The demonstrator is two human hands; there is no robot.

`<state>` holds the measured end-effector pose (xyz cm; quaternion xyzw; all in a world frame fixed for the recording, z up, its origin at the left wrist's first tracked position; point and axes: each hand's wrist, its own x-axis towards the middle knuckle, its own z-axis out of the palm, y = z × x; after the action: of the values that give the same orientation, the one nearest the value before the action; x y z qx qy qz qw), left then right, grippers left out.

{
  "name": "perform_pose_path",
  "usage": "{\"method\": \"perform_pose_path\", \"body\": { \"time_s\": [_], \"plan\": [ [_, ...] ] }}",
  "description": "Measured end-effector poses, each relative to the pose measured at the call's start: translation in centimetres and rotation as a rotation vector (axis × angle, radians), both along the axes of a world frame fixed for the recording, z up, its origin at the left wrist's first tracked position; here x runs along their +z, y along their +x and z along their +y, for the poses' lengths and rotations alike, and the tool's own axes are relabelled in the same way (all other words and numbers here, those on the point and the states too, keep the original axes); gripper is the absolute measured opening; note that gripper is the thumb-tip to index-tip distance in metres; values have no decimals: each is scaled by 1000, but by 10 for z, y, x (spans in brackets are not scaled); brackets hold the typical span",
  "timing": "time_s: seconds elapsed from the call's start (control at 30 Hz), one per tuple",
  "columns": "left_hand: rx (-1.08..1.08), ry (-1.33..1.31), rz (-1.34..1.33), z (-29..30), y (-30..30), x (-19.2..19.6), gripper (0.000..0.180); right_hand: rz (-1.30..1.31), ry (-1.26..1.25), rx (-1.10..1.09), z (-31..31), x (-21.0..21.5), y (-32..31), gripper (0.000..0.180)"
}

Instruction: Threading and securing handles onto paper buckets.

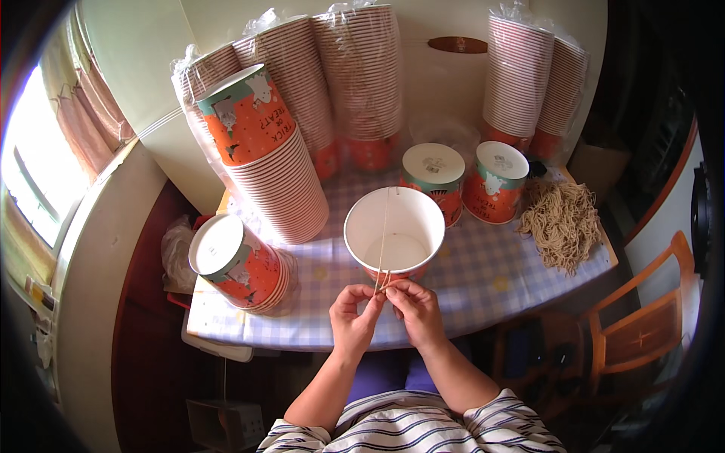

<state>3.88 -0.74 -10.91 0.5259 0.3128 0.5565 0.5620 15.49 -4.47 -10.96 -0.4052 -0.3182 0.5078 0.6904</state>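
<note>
An open paper bucket (pixel 394 230), white inside and orange outside, stands upright near the table's front edge. A thin tan string (pixel 384 234) runs across its mouth from the far rim to the near rim. My left hand (pixel 353 315) and my right hand (pixel 415 309) meet just in front of the bucket, both pinching the near end of the string between thumb and fingers. The hands touch each other at the fingertips.
A checked tablecloth (pixel 483 272) covers the table. Tall stacks of orange paper buckets (pixel 272 166) lie wrapped at the back and left, one short stack (pixel 240 264) on its side. Two buckets (pixel 434 177) stand upside down behind. A pile of tan strings (pixel 563 219) lies at right. A wooden chair (pixel 642 325) stands at right.
</note>
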Motion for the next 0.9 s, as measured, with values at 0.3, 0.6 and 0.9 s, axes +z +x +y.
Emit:
{"method": "perform_pose_path", "body": {
  "time_s": [0.3,0.6,0.9],
  "plan": [
    [156,379,354,6,-6,-2,14,14,43,20,1,-1,1,11],
    [301,668,511,9,-5,7,22,-29,15,-3,2,-4,1,11],
    [239,481,458,9,-8,1,16,-91,-88,-30,2,11,1,18]
  ]
}}
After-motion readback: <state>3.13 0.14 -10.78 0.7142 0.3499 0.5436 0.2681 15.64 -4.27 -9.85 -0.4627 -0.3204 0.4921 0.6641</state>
